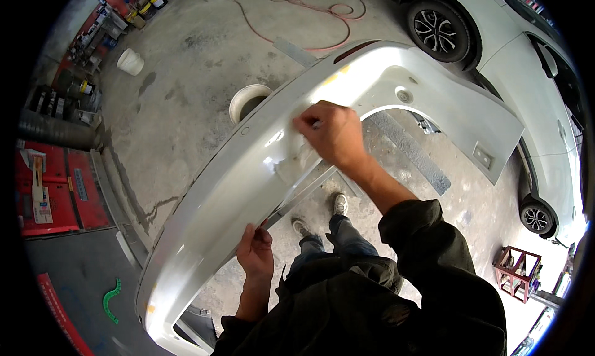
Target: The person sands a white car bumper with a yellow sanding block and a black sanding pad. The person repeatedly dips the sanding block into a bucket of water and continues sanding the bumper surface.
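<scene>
A long white car bumper lies across the view in front of me, curving from the lower left to the upper right. Small yellow patches show near its upper end and its lower left end. My right hand is closed over the bumper's upper surface, fingers curled, with a bit of something pale between them that is too small to name. Beside the bumper's near edge is my left hand, its fingers bent together and the thumb up. A small dark reddish edge shows at those fingertips, and what it belongs to is unclear.
Beyond the bumper stands a pale bucket, and farther left a white bucket. A red hose coils over the floor. At right is a white car, with a red metal rack below it. Red cabinets line the left.
</scene>
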`<state>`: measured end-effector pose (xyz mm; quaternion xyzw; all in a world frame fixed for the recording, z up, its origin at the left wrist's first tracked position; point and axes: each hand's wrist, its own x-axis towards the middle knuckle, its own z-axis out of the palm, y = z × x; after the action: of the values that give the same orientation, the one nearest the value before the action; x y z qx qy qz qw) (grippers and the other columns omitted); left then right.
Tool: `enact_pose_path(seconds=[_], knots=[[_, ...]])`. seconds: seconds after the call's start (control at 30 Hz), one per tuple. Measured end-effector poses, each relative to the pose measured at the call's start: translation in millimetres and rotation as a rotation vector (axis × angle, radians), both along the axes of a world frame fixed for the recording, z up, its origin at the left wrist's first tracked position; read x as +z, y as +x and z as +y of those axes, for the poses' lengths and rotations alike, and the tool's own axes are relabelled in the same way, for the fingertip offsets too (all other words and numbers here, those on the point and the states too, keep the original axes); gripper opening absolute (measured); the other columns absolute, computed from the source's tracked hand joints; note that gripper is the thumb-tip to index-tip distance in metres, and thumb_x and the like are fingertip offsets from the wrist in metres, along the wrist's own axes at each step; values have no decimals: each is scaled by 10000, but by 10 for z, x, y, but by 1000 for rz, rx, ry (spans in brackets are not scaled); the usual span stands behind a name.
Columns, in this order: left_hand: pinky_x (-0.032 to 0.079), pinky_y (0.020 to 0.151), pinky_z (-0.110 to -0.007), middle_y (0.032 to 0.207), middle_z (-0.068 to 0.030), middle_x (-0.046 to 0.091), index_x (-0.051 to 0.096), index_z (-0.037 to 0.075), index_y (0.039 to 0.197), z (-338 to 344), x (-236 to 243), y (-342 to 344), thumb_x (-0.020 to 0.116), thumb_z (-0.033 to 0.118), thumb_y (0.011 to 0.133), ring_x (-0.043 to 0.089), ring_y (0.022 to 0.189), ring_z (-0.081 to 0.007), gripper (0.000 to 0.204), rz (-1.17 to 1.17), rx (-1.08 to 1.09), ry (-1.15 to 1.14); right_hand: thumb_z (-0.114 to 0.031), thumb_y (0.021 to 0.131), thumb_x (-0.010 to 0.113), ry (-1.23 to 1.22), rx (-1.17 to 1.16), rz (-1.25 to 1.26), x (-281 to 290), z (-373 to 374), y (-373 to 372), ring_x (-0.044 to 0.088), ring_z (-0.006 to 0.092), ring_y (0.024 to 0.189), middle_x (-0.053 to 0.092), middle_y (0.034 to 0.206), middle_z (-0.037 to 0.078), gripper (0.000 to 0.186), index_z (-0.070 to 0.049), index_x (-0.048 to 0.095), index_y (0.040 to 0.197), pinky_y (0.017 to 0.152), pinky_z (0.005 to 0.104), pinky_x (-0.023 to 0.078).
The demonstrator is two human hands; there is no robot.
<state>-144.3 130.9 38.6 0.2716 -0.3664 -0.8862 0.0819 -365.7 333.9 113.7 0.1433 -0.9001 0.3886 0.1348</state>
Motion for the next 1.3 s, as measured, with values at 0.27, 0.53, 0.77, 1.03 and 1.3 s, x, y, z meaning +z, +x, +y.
enact_pose_path(seconds=[0.27, 0.53, 0.77, 1.03, 1.3], knots=[[498, 650, -260, 1083, -172, 757, 646, 37, 1264, -9, -28, 15, 596, 184, 1034, 634, 730, -136, 277, 23, -42, 30, -232, 817, 755, 34, 66, -8, 35, -115, 115, 716, 320, 714, 739, 814, 91, 163, -72, 764, 792, 685, 415, 585], [494, 656, -271, 1105, -178, 758, 673, 47, 1193, -7, -20, 41, 614, 195, 1018, 647, 730, -153, 236, 33, -49, -3, -208, 804, 745, 58, 118, 7, 105, -247, 163, 713, 319, 700, 730, 795, 87, 122, -90, 761, 779, 664, 409, 582], [481, 595, -276, 1053, -169, 758, 652, 39, 1232, 30, -12, 13, 615, 150, 1015, 641, 669, -165, 247, -24, 11, -7, -230, 814, 757, 26, 114, -3, 124, -249, 179, 722, 321, 705, 734, 781, 99, 147, -87, 768, 782, 657, 417, 580], [487, 647, -253, 1088, -164, 760, 647, 45, 1248, 19, -32, 23, 597, 168, 1033, 648, 759, -135, 253, 21, -22, 9, -192, 832, 733, -39, 90, 25, -3, -494, 453, 703, 316, 660, 706, 769, 99, 147, -65, 718, 760, 624, 413, 577], [486, 637, -260, 1095, -154, 762, 661, 51, 1243, -19, -77, 31, 585, 194, 1044, 622, 718, -129, 257, 1, -6, 3, -254, 852, 747, 34, -229, -29, -197, 268, 42, 731, 309, 708, 758, 862, 87, 164, -97, 795, 857, 659, 404, 589]])
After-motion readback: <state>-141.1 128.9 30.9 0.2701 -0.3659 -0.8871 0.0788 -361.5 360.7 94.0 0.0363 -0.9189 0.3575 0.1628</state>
